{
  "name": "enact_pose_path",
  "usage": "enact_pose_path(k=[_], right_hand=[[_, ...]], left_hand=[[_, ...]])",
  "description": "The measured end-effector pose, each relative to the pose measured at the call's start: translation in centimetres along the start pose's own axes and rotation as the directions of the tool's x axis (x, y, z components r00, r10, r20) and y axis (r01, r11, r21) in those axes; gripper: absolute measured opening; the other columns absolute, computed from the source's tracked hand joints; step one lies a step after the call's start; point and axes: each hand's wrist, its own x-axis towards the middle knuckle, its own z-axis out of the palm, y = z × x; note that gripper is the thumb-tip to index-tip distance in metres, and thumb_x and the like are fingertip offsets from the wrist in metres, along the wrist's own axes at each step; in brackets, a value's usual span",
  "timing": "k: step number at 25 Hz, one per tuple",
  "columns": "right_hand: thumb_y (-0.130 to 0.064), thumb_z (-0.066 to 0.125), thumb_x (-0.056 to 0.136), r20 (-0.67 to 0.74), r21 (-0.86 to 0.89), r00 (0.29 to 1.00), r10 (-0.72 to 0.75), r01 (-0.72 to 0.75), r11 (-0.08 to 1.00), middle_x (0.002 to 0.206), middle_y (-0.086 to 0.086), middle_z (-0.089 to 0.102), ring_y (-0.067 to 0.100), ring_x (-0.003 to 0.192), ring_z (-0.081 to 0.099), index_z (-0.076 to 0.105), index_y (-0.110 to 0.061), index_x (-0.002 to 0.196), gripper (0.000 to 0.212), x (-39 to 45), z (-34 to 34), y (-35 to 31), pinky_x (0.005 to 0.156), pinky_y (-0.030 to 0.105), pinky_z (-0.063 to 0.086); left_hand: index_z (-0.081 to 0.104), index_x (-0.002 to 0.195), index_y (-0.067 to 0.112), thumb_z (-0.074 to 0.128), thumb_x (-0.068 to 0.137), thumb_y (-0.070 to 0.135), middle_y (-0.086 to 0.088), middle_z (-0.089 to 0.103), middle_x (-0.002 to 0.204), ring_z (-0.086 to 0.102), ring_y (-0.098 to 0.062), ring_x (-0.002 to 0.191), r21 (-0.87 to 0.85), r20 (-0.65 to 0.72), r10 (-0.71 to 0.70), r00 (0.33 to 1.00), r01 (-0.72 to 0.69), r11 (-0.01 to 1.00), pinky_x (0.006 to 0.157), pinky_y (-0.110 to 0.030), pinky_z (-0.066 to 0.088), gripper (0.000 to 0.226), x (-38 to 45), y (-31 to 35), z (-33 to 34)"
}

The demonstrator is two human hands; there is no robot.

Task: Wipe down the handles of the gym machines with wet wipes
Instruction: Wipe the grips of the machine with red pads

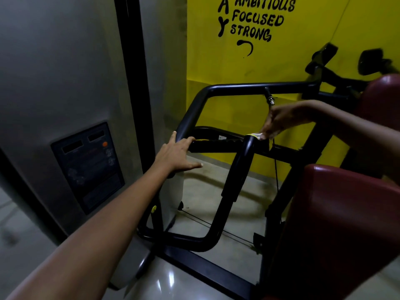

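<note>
Left hand (176,155) rests on the black handle (216,144); right hand (281,120) presses a wipe (257,135) there

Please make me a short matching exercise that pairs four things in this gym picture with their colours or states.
Things:
1. left hand
2. wet wipe
3. seat pad
4. wall

Descriptions:
A. dark red
B. yellow with black lettering
C. resting on the black handle bar, fingers fairly straight
D. white, pressed on the end of a grip by the right hand

Pairs: 1-C, 2-D, 3-A, 4-B
</note>
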Motion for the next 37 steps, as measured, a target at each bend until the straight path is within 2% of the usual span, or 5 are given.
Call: enact_pose_path(k=[3,11,25,33,37], right_hand=[[-0.027,0.07,0.075,-0.134,-0.074,0.984,-0.113,0.104,0.992,0.087,-0.001,0.074,0.009,0.088,0.068,0.076,-0.018,0.083,0.013,-2.8,0.4,1.7,0.081,0.016,0.048],[-0.028,0.064,0.085,-0.735,0.245,0.677,0.032,0.221,0.944,0.063,0.007,0.06,0.0,0.035,0.04,0.07,0.0,0.093,0.03,-1.5,8.5,1.4,0.035,0.007,0.024],[-0.008,0.059,0.089,-0.982,0.182,0.133,0.136,0.44,0.879,0.098,0.008,0.068,0.008,0.102,0.062,0.069,-0.003,0.103,0.017,-1.4,16.1,1.0,0.088,0.023,0.05],[-0.01,0.067,0.084,-0.952,0.305,0.206,0.227,0.551,0.777,0.097,-0.006,0.063,-0.019,0.079,0.058,0.066,-0.002,0.108,0.025,-1.8,16.1,0.7,0.077,0.01,0.051],[-0.009,0.061,0.088,-0.836,0.549,0.431,0.34,0.644,0.533,0.088,0.008,0.068,-0.003,0.061,0.064,0.063,0.007,0.11,0.028,-1.6,14.3,1.4,0.062,0.015,0.053]], left_hand=[[0.019,0.147,0.023,0.049,0.076,0.075,-0.001,0.033,0.149,0.002,-0.034,0.145,0.066,0.01,0.005,1.0,-0.006,0.998,0.102,-0.047,0.035,0.093,0.0,0.1,0.3],[0.016,0.148,0.02,0.044,0.075,0.078,-0.002,0.022,0.155,0.002,-0.035,0.144,0.111,0.01,0.003,1.0,-0.004,0.994,0.104,-0.047,0.033,0.098,-0.3,0.4,0.0],[0.015,0.148,0.018,0.045,0.073,0.079,-0.003,0.022,0.155,0.002,-0.035,0.144,0.123,0.0,-0.008,1.0,0.008,0.992,0.106,-0.048,0.032,0.101,-0.4,0.6,0.2],[0.016,0.148,0.018,0.047,0.074,0.077,-0.005,0.022,0.155,0.003,-0.035,0.144,0.107,-0.004,-0.01,1.0,0.011,0.994,0.106,-0.048,0.031,0.099,-0.6,0.7,0.0],[0.017,0.148,0.018,0.046,0.073,0.078,-0.005,0.022,0.155,0.004,-0.035,0.144,0.116,-0.007,-0.014,1.0,0.015,0.993,0.106,-0.048,0.031,0.1,-0.7,0.9,-0.1]])
